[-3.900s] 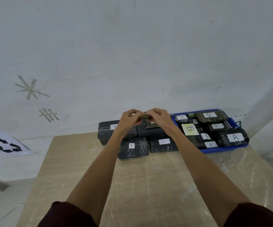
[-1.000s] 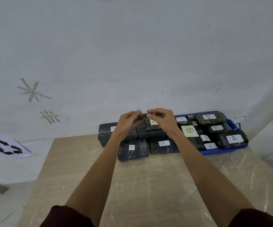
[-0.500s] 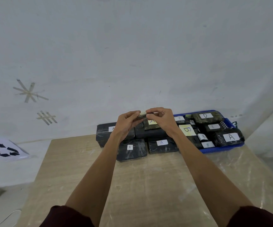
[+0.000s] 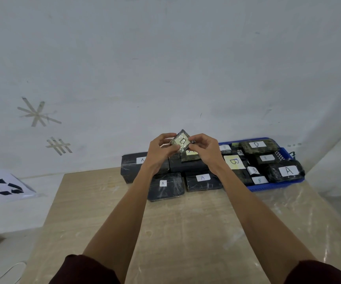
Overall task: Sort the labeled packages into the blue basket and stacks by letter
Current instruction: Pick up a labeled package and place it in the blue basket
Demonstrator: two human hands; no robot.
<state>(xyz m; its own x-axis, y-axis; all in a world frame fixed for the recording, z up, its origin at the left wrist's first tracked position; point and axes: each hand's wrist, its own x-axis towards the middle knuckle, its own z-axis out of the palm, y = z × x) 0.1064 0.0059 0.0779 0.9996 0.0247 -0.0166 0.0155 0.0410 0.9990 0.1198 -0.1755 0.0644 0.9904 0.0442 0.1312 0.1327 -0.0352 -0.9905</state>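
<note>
Now a small package (image 4: 182,142) is held up in the air by both hands, above the far group of dark packages and touching none of them. It is turned corner-up like a diamond with its pale label faced toward the camera, likely so the letter can be read before sorting. The letter looks like a B, rotated, not fully certain.

Left hand (image 4: 161,149): grip is closed on the package's left side, fingers curled over the upper edge, thumb lower down. Right hand (image 4: 203,149): grip is pinched on the right corner, remaining fingers curled. Both forearms are stretched forward over the worktop (image 4: 186,232), wrists raised, hands brought close together around the package.

A-labelled packages (image 4: 166,186) are laid flat at the far middle of the worktop, side by side and touching, so an A group is judged to be formed there. More dark packages are stacked behind them, partly hidden by the hands.

Blue basket (image 4: 274,185) is set at the far right, just beside the A group. It is packed with packages marked B, D and A, so mixed letters are judged left to sort.

Step judged: label check, then placement by letter.

Recycling sign (image 4: 1,186) is seen far left, off the worktop. Tape marks (image 4: 37,113) are stuck on the wall.
</note>
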